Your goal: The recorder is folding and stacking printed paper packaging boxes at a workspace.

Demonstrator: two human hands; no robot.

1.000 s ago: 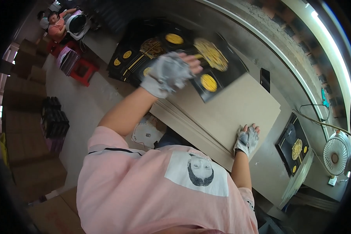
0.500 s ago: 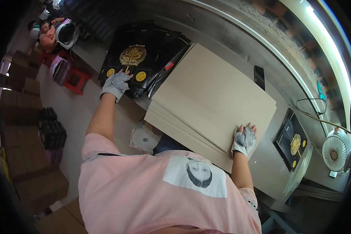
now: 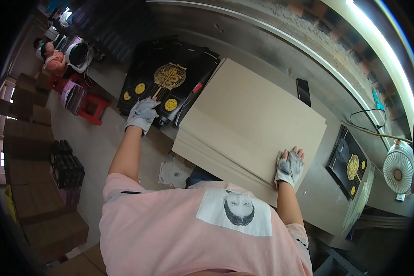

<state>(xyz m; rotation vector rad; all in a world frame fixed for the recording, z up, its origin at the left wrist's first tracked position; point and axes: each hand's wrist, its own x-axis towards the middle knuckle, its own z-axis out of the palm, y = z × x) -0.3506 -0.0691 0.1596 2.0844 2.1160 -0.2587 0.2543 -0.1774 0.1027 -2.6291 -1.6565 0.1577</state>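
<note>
Both hands wear grey-white fingerless gloves. My left hand [image 3: 144,113] lies with its fingers stretched over the near edge of a black printed sheet [image 3: 148,73], which bears a gold round emblem and yellow circles. More black sheets lie under it, fanned unevenly. My right hand [image 3: 290,166] rests open and flat on the near right part of a stack of large beige boards [image 3: 248,110]. Between the black sheets and the boards lies a red-and-black tool [image 3: 197,87], partly hidden. I cannot see my left thumb clearly.
A black phone [image 3: 303,92] lies beyond the boards. To the right are another black-and-gold printed piece [image 3: 347,163] and a white fan [image 3: 398,168]. Red stools [image 3: 94,108], cartons [image 3: 37,184] and a seated person [image 3: 56,62] are at the left.
The top black sheet has slid right and toward me with my left hand, baring another yellow circle beneath it. My right hand stays on the boards. The whole view has shifted slightly.
</note>
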